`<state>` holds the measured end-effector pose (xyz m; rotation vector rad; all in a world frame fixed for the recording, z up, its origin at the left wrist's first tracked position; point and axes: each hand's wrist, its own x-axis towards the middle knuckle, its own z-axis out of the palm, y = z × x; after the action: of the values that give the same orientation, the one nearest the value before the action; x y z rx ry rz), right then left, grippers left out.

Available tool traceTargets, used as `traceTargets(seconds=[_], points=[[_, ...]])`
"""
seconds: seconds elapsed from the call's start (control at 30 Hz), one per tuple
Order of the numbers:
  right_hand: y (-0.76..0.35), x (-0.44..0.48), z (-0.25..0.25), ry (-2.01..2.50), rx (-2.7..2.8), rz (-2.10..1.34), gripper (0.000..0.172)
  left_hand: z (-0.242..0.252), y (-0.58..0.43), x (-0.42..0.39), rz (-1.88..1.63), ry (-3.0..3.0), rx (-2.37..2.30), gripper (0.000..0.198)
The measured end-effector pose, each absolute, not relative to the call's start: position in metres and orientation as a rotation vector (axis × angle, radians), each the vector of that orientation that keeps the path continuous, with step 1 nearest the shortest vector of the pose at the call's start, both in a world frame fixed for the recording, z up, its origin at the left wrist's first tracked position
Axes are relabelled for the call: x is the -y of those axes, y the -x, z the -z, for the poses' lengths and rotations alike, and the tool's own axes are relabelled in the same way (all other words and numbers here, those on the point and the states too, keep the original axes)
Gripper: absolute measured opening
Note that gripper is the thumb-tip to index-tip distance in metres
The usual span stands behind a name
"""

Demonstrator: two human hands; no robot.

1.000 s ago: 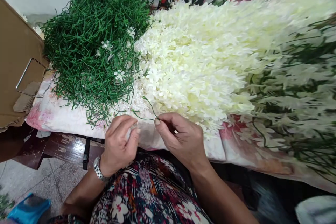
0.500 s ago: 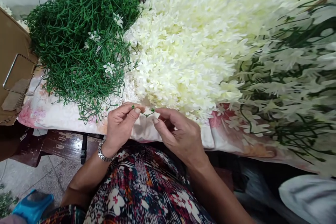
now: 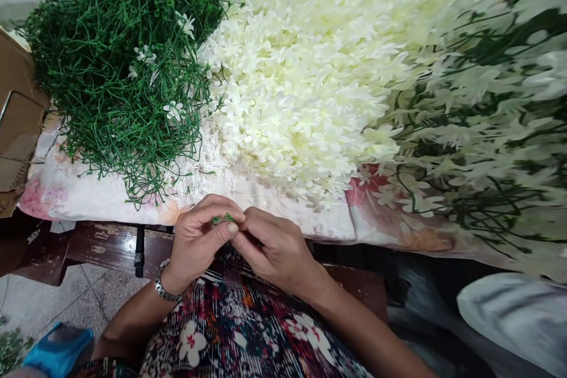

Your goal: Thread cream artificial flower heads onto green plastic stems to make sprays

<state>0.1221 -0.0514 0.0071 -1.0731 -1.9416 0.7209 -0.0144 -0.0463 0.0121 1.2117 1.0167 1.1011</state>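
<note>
While the two hands meet at the worktop's front edge, the left hand [image 3: 199, 242] pinches a small green stem [image 3: 228, 218] between thumb and forefinger, only bits of it showing. The right hand [image 3: 277, 251] has its fingertips drawn together against those of the left; whether they grip the stem too, I cannot tell, as the fingers hide it. A metal watch [image 3: 165, 283] circles the left wrist.

The worktop [image 3: 104, 198] is covered with a floral cloth. Toward its left end lies a tangled heap of green stems [image 3: 119, 71], with a few white flowers caught in it. A broad pile of cream flowers [image 3: 301, 88] fills the middle and touches the heap. Between them, near the front edge, are thin white pieces [image 3: 201, 168]. Flowers on green stems [image 3: 478, 136] spread over the right end. A cardboard box [image 3: 18, 124] with a wire handle stands at the left end.
</note>
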Motion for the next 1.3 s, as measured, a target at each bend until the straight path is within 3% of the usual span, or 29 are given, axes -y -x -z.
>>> traceTargets(seconds=[0.2, 0.5, 0.67, 1.1, 1.3], points=[[-0.13, 0.052, -0.003, 1.059, 2.162, -0.643, 0.012, -0.004, 0.021, 0.052, -1.246, -1.089, -1.023, 0.007], [-0.134, 0.027, 0.01, 1.587, 2.232, 0.027, 0.015, 0.0, 0.019, 0.041, -1.028, -1.196, -1.186, 0.01], [-0.126, 0.024, 0.015, 1.621, 2.227, 0.042, 0.016, 0.003, 0.014, 0.038, -0.856, -1.522, -1.221, 0.012], [-0.167, 0.049, 0.001, 1.6, 1.979, -0.188, 0.006, -0.007, 0.012, 0.036, -0.853, -1.556, -1.324, 0.011], [-0.192, 0.065, 0.0, 1.629, 1.865, -0.067, 0.011, -0.012, 0.002, 0.033, -0.798, -1.694, -1.239, 0.01]])
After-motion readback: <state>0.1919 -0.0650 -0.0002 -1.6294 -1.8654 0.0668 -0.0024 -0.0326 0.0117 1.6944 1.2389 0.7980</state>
